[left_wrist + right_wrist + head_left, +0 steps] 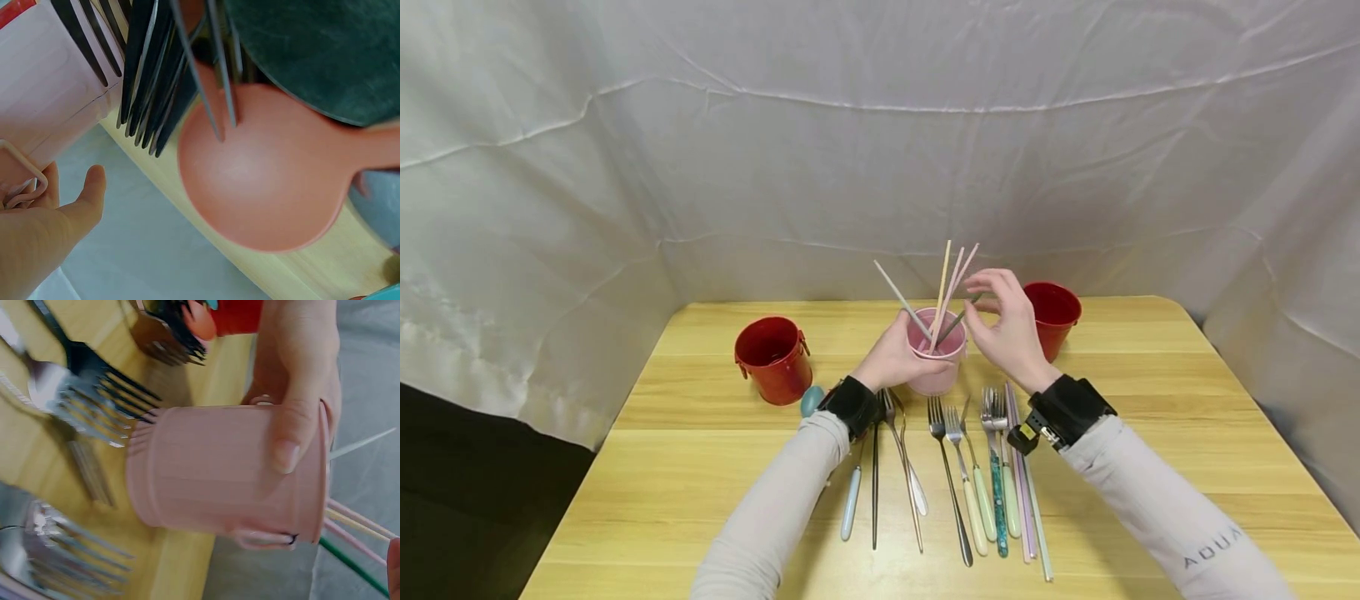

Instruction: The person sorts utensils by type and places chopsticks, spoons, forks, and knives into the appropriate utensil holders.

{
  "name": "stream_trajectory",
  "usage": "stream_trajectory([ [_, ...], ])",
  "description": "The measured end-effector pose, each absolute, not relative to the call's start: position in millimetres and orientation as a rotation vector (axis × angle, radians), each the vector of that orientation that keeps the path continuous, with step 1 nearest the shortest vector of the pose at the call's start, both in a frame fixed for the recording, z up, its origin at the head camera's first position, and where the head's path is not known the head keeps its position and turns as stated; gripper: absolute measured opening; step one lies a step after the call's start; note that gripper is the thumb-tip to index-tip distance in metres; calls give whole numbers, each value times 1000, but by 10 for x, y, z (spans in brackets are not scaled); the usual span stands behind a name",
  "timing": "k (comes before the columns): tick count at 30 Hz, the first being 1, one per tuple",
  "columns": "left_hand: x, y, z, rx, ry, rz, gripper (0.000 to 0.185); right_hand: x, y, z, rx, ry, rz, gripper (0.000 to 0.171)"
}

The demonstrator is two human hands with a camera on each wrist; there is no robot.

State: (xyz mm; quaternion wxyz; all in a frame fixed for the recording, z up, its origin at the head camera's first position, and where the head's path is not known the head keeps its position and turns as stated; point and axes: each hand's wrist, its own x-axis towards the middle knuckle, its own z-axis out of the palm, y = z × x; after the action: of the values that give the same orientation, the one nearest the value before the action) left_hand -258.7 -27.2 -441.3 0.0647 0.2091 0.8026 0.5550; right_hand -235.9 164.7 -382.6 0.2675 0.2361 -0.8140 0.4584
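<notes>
left hand (897, 354) gripping pink cup (934, 367), fingers curling round its wall | right hand (1011, 329) pinching green chopstick (958, 317) above the rim, fingertips closing on it | cup standing mid-table (700, 467) holding chopsticks (946, 292) | forks (970, 467) lying just in front

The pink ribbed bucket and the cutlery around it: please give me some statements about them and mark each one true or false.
1. The left hand holds the pink ribbed bucket. True.
2. The pink bucket holds only forks. False: thin pastel chopsticks stand in it.
3. Two red metal buckets stand on the wooden table. True.
4. The right hand rests flat on the table. False: it is raised at the chopsticks above the pink bucket.
5. Forks lie on the table in front of the pink bucket. True.
</notes>
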Motion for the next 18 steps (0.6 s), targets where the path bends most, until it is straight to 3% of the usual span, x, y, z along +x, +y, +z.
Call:
stream_trajectory([
  [18, -2596, -256, -4445, 669, 2381, 1714, 85, -1916, 2148, -4184, 500, -2547, 1216, 25],
])
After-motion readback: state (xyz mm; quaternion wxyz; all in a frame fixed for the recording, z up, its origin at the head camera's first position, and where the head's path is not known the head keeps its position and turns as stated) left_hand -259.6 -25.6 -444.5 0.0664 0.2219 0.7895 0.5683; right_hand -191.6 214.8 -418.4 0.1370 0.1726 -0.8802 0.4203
